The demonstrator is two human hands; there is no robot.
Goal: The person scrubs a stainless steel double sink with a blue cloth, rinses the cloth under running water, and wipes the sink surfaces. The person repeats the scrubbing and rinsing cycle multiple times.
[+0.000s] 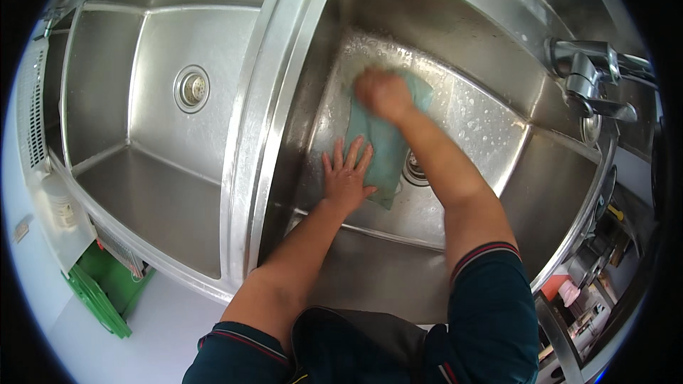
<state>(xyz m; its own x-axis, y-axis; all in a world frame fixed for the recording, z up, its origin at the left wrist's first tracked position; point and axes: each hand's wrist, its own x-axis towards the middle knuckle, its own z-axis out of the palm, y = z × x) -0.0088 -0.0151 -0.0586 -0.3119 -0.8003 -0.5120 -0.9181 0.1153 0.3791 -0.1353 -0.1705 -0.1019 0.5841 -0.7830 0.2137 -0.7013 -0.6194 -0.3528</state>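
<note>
A wet blue-green cloth [381,144] lies spread on the bottom of the right stainless-steel sink basin [469,133]. My left hand [347,176] rests flat with fingers spread, its fingertips and thumb on the cloth's left edge. Over the far end of the cloth is my right hand [381,93], curled and blurred by motion. Whether it grips the cloth or holds something beneath it cannot be seen. The cloth and my right forearm partly cover a drain [415,168]. Water drops and some suds dot the basin floor.
A chrome faucet [587,74] is mounted at the right rim. The left basin [176,48] has a strainer drain [192,89], beyond a raised metal divider [267,117]. A green bin [101,293] stands at lower left, near a white perforated basket [33,106]. Pots [584,261] sit at right.
</note>
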